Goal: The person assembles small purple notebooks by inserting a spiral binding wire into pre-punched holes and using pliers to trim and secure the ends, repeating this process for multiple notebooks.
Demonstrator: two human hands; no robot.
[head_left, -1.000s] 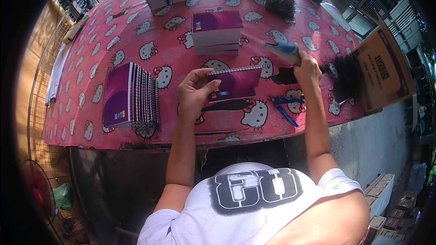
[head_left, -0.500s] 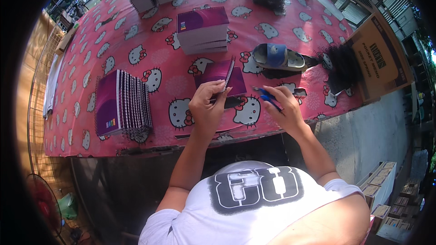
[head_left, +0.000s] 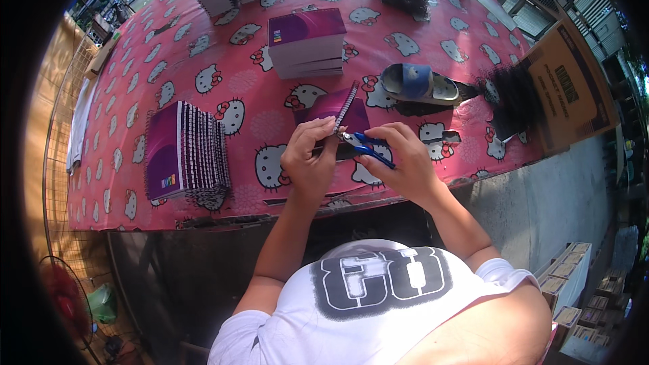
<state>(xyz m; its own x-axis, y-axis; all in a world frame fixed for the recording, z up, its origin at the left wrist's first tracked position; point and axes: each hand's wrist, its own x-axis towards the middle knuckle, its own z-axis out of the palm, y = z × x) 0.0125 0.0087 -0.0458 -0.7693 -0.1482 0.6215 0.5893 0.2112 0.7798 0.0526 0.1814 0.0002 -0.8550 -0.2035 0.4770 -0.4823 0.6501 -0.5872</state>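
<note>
My left hand (head_left: 312, 155) pinches the lower end of a small spiral notebook, whose coil (head_left: 348, 103) slants up and away from my fingers. Purple cover (head_left: 353, 116) shows beside the coil; I cannot tell whether it all belongs to this notebook. In my right hand (head_left: 409, 169) are blue-handled pliers (head_left: 372, 151), their handles spread between thumb and fingers. Their metal jaws meet the coil's near end, right by my left fingertips. Whether the jaws grip the wire is too small to tell.
Left of my hands stands a stack of purple spiral notebooks (head_left: 165, 152). Beyond them is a pile of purple-covered pads (head_left: 307, 44). A blue slipper (head_left: 419, 84), black coils (head_left: 510, 101) and a cardboard box (head_left: 574, 88) sit rightward on the pink tablecloth (head_left: 260, 118).
My right hand has moved left and slightly up, bringing the pliers from beside the notebook to the coil's near end. My left hand stays on the notebook.
</note>
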